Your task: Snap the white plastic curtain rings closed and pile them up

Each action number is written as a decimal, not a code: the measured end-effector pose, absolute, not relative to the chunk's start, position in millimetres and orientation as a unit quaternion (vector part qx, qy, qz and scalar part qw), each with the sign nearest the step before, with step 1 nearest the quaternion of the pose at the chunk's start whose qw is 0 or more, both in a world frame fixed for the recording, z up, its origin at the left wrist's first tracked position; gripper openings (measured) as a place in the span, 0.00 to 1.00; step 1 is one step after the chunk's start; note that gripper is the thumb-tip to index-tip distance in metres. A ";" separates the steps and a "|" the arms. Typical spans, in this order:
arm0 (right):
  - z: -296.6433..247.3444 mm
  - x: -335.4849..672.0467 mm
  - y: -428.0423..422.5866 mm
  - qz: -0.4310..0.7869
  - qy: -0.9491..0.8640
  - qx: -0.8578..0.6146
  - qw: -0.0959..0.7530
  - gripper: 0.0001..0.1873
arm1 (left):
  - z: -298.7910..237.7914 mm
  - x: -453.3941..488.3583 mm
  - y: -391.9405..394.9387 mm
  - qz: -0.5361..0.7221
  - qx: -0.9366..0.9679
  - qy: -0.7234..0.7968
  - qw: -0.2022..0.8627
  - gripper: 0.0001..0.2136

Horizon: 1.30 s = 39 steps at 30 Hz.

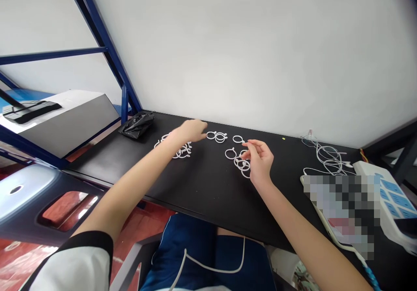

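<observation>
Palm down, my left hand point(194, 131) hangs over the back of the black table, its fingers curled and partly hidden. Its fingertips are beside a white ring point(211, 135) with a small eyelet, like a curtain ring; whether they touch is unclear. A pair of overlapping rings point(221, 137) lies just right of that. Under my left forearm is a tangled pile of white rings point(182, 153), partly covered. My right hand point(260, 157) pinches the eyelet end of a white curtain ring point(238, 139) between thumb and finger. Several more rings point(241, 165) lie beside and partly behind this hand.
A crumpled black plastic bag point(137, 125) lies at the table's back left. On the right are coiled white cables point(329, 158), a blurred phone point(339, 208) and a white power strip point(387, 200). Blue metal frame bars point(107, 52) rise at left, above a stool point(39, 200).
</observation>
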State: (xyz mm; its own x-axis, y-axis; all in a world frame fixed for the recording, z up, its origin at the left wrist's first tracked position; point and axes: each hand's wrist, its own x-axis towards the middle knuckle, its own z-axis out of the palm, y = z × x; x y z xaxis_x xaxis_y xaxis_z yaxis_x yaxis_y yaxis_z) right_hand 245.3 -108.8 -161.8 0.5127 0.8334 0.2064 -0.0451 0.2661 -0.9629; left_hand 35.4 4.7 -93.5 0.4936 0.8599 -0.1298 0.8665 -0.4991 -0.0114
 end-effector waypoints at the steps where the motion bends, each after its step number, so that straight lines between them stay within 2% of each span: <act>1: -162.0 246.8 -107.9 0.306 -0.382 -0.518 0.702 0.08 | -101.9 49.0 3.1 -0.058 0.870 0.490 0.024 0.17; 7: -161.0 249.9 -106.6 0.286 -0.392 -0.514 0.707 0.07 | -144.5 79.8 6.1 -0.042 0.867 0.497 0.017 0.17; 15: -163.2 255.2 -102.9 0.258 -0.402 -0.517 0.711 0.08 | -141.6 72.1 12.8 0.079 0.860 0.504 0.027 0.17; 20: -167.1 265.9 -94.9 0.245 -0.402 -0.547 0.692 0.08 | -160.1 80.2 1.0 0.130 0.875 0.461 0.065 0.16; 23: -164.6 279.6 -82.8 0.269 -0.447 -0.573 0.632 0.08 | -173.3 79.8 -1.3 0.130 0.886 0.435 0.091 0.15; 26: -163.1 294.6 -61.0 0.278 -0.519 -0.607 0.534 0.09 | -180.1 78.3 1.4 0.136 0.889 0.424 0.104 0.15; 33: -177.6 293.7 -15.4 0.206 -0.643 -0.671 0.305 0.15 | -182.4 75.6 4.8 0.158 0.887 0.422 0.101 0.11; 39: -179.8 283.5 1.2 0.210 -0.670 -0.677 0.221 0.16 | -174.3 84.8 14.6 0.203 0.851 0.480 0.070 0.14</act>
